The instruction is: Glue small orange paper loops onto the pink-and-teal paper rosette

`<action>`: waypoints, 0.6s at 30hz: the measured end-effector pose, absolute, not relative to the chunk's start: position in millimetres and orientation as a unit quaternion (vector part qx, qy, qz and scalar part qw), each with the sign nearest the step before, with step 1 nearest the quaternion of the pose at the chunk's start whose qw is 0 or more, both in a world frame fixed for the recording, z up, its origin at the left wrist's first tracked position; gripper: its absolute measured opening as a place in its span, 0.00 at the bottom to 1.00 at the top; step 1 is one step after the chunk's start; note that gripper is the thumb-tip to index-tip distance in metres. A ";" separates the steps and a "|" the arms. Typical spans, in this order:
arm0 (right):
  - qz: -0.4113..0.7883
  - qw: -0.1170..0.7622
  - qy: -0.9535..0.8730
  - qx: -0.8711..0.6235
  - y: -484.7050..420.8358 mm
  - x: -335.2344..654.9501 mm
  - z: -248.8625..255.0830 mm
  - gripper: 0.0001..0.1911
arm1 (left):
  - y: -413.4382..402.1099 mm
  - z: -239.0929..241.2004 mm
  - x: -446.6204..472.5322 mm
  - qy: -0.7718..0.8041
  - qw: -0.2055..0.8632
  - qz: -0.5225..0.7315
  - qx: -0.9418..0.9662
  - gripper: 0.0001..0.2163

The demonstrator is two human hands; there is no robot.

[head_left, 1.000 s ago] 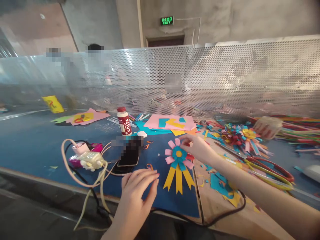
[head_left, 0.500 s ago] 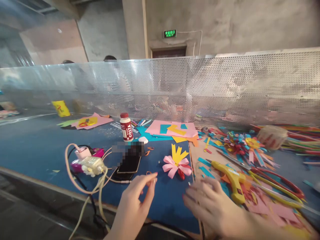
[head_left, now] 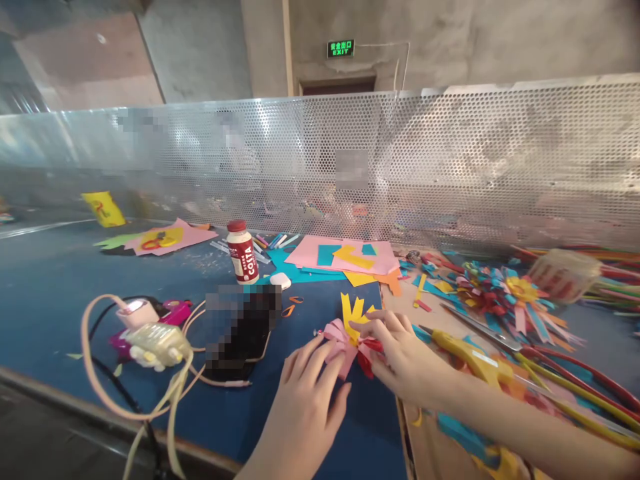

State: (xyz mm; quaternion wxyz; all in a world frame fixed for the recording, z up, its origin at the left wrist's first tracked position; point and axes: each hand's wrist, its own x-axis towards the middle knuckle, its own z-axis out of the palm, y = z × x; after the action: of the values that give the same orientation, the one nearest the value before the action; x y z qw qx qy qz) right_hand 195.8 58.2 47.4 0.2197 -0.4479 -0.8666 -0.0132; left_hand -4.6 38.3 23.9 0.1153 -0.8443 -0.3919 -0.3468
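Observation:
A paper flower (head_left: 338, 335) with pink looped petals, yellow pointed strips and a red part lies on the blue table. Over its left petals reaches my left hand (head_left: 313, 390), fingers stretched out and tips at the pink paper. From the right, my right hand (head_left: 403, 357) has its bent fingers apart at the yellow and red parts, touching the flower. Whether either hand grips it firmly I cannot tell. Beside my right wrist lies a yellow glue gun (head_left: 467, 353), with large scissors (head_left: 530, 370) beyond it; my forearm hides part of both.
Left of my hands are a phone (head_left: 245, 333) and a power strip with cables (head_left: 155, 343). A Costa bottle (head_left: 243, 253) stands behind. Paper sheets (head_left: 345, 253) lie near the perforated metal divider (head_left: 340, 133). A multicoloured paper-flower bunch (head_left: 500, 300) and a clear container (head_left: 565, 275) are right.
Both hands have moved in to the paper flower, my left forward and right, my right up and left, and now touch it. The view has shifted slightly.

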 end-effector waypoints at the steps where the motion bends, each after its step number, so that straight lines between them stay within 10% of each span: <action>1: -0.015 0.211 -0.869 -0.448 60.4 194.5 46.4 0.11 | 38.7 22.8 -5.6 -0.391 0.119 -0.353 -0.842 0.13; 18: -0.040 0.210 -0.873 -0.439 64.0 189.8 46.0 0.17 | 40.6 23.2 -19.0 -0.332 0.116 -0.420 -0.837 0.14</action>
State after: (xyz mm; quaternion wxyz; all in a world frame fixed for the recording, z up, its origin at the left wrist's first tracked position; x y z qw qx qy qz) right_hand 189.8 64.0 46.0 0.2096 -0.4388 -0.8729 -0.0401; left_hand -19.0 40.6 23.2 0.1155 -0.8367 -0.3320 -0.4199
